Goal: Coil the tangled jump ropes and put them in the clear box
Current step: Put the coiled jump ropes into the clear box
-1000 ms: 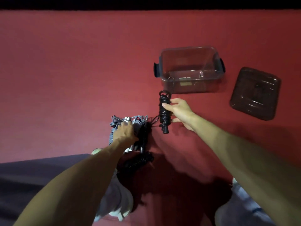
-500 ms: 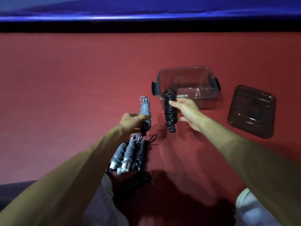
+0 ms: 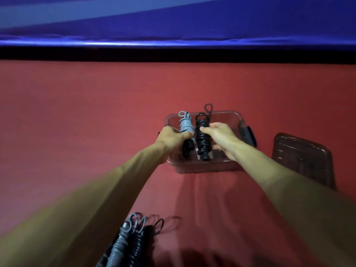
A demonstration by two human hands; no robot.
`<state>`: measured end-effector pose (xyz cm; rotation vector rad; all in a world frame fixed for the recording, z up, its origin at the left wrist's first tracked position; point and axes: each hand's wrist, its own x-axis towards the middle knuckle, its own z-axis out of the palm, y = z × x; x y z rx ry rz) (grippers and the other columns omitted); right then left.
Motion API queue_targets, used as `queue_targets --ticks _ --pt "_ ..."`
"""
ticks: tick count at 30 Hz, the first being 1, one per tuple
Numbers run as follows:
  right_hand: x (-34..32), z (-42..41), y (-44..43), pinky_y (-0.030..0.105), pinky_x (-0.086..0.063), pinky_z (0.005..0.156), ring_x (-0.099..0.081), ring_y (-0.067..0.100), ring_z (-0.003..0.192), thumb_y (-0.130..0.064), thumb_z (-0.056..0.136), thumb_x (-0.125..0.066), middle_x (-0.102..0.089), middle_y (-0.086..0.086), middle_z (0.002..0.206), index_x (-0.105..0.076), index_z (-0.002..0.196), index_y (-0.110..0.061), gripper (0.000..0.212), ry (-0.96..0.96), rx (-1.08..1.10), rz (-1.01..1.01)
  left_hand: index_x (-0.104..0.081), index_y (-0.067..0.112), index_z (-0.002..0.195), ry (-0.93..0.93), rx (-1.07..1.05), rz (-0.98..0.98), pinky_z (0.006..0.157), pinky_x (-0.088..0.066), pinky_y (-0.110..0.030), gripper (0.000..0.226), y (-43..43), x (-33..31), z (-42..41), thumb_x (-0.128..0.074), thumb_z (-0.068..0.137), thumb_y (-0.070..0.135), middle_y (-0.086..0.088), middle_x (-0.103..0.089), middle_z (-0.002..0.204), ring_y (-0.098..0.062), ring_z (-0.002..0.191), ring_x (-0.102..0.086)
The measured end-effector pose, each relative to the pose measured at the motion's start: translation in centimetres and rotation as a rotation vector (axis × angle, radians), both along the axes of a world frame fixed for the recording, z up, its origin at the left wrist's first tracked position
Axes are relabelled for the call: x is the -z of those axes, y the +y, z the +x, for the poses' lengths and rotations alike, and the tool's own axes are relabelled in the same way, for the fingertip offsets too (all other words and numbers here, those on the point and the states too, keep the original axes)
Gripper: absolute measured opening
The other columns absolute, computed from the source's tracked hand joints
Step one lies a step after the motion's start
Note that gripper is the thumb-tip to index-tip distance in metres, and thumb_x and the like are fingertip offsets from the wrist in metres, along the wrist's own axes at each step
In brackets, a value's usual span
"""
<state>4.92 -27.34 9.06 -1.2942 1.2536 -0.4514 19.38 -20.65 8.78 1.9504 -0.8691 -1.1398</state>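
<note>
Two-handed | left hand point(image 3: 170, 136) grips grey rope point(image 3: 185, 126) | right hand point(image 3: 221, 137) grips black rope point(image 3: 202, 137) | over clear box point(image 3: 202, 167)

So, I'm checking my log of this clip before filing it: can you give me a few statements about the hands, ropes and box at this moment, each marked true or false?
1. The left hand grips a grey coiled rope. True.
2. The right hand is empty. False: it holds a black coiled rope.
3. The lid is fitted on the clear box. False: it lies on the red floor to the box's right.
4. Several other coiled ropes lie on the floor close to the person. True.
</note>
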Motion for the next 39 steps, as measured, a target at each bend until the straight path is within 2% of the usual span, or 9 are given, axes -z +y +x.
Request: queue_targets --ticks 2,7,11,15,22,24,25,31,39 --pt "0.9 0.6 -1.2 0.024 -0.047 0.055 -0.061 0.014 0.068 -0.021 0.092 -0.062 -0.063 0.001 0.082 -0.057 0.085 -0.02 0.009 0.053 -0.016 -0.024 -0.065 0.011 0.07 -0.079 0.023 0.056 0.045 -0.033 -0.022 0.03 -1.4 1.1 0.2 -0.072 0.084 0.036 0.001 -0.053 0.057 -0.012 0.045 -0.044" --pt "3.6 1.8 -3.1 0.025 -0.039 0.057 -0.052 0.013 0.068 -0.025 0.09 -0.064 -0.056 0.0 0.077 -0.06 0.099 -0.016 0.014 0.189 -0.066 -0.036 -0.07 0.004 0.1 -0.235 0.172 0.143 0.061 -0.044 -0.027 0.031 -3.1 3.3 0.4 -0.074 0.083 0.03 -0.004 -0.059 0.075 -0.018 0.066 -0.053" --pt "4.4 2.1 -3.4 0.027 -0.047 0.058 -0.053 0.015 0.073 -0.022 0.093 -0.06 -0.056 0.0 0.08 -0.056 0.095 -0.019 0.006 0.235 -0.11 0.006 -0.062 0.01 0.077 -0.276 0.215 0.163 0.062 -0.041 -0.027 0.015 -2.9 3.0 0.3 -0.067 0.086 0.021 -0.006 -0.058 0.077 -0.02 0.069 -0.053" --pt "3.9 1.7 -3.2 0.027 -0.057 0.061 -0.061 0.018 0.079 -0.012 0.094 -0.053 -0.06 0.007 0.097 -0.062 0.105 -0.011 0.014 0.255 -0.108 0.02 -0.046 0.012 0.058 -0.324 0.213 0.178 0.048 -0.032 -0.026 0.03 -2.2 1.7 0.2 -0.056 0.086 0.016 -0.003 -0.046 0.063 -0.018 0.054 -0.041" --pt "1.1 0.9 0.2 0.032 -0.06 0.069 -0.064 0.019 0.071 -0.007 0.088 -0.053 -0.065 0.009 0.083 -0.065 0.072 -0.017 0.022 0.279 -0.103 -0.081 -0.056 0.014 0.057 -0.258 0.133 0.038 0.058 -0.047 -0.028 0.024 1.3 -2.0 1.0 -0.05 0.079 0.009 -0.001 -0.055 0.06 -0.021 0.062 -0.049" --pt "0.1 0.8 2.1 0.027 -0.056 0.061 -0.061 0.016 0.07 -0.007 0.09 -0.053 -0.064 0.006 0.081 -0.064 0.075 -0.017 0.021 0.246 -0.13 -0.087 -0.061 0.018 0.063 -0.188 0.056 -0.046 0.073 -0.056 -0.036 0.013 3.6 -2.9 1.6 -0.051 0.07 0.017 -0.003 -0.061 0.065 -0.006 0.077 -0.051" --pt "-0.5 0.9 3.1 0.026 -0.055 0.06 -0.06 0.014 0.068 -0.007 0.091 -0.052 -0.062 0.004 0.081 -0.064 0.078 -0.015 0.019 0.23 -0.138 -0.087 -0.064 0.02 0.068 -0.149 0.014 -0.071 0.075 -0.057 -0.037 0.013 4.9 -3.4 1.8 -0.051 0.067 0.018 -0.003 -0.064 0.068 -0.016 0.074 -0.064" --pt "-0.9 2.1 11.8 0.024 -0.053 0.056 -0.058 0.013 0.063 -0.008 0.092 -0.052 -0.061 0.003 0.079 -0.066 0.094 -0.008 0.014 0.2 -0.232 0.004 -0.067 0.013 0.095 -0.129 -0.009 0.038 0.059 -0.048 -0.023 0.021 14.8 -3.1 3.5 -0.053 0.086 0.001 -0.007 -0.065 0.08 -0.016 0.061 -0.06" --pt "3.3 4.6 22.8 0.03 -0.054 0.061 -0.061 0.022 0.07 -0.02 0.095 -0.055 -0.066 0.008 0.082 -0.063 0.087 -0.007 0.017 0.359 -0.337 0.154 -0.066 0.006 0.117 -0.411 0.03 0.358 0.086 -0.046 -0.032 0.03 26.4 2.2 5.7 -0.059 0.09 0.016 -0.018 -0.068 0.114 -0.029 0.105 -0.064"
